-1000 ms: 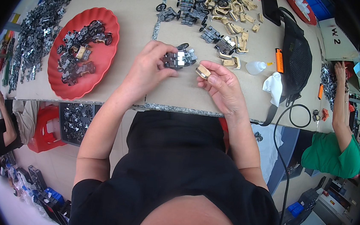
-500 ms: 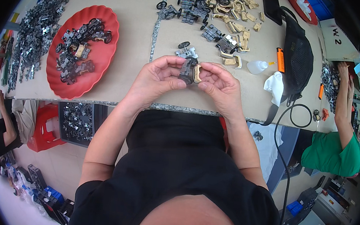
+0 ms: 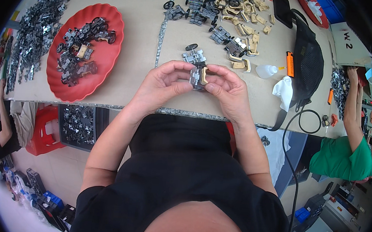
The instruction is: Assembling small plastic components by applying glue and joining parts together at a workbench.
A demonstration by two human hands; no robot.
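Between both hands, just over the table's near edge, is a small grey toy-vehicle chassis point(image 3: 194, 75) with dark wheels. My left hand point(image 3: 166, 81) pinches its left side between thumb and fingers. In my right hand point(image 3: 226, 87) is a tan plastic body part point(image 3: 204, 76), pressed against the chassis's right side; whether the two are joined I cannot tell. Right beyond my fingertips lies another grey chassis point(image 3: 194, 56) with a black wheel. Farther off are a heap of tan parts point(image 3: 244, 10) and several wheeled chassis point(image 3: 201, 12).
A red scalloped tray point(image 3: 105, 76) with several assembled pieces stands at left, past it a pile of grey parts point(image 3: 36, 36). At right are a small bottle point(image 3: 266, 71), an orange lighter-like object point(image 3: 290, 64), a black bag point(image 3: 308, 56) and a cable point(image 3: 286, 147). People work at both sides.
The chassis has been turned between my fingers, so its grey blocky face shows now instead of the dark wheel side. Both hands stay in nearly the same place.
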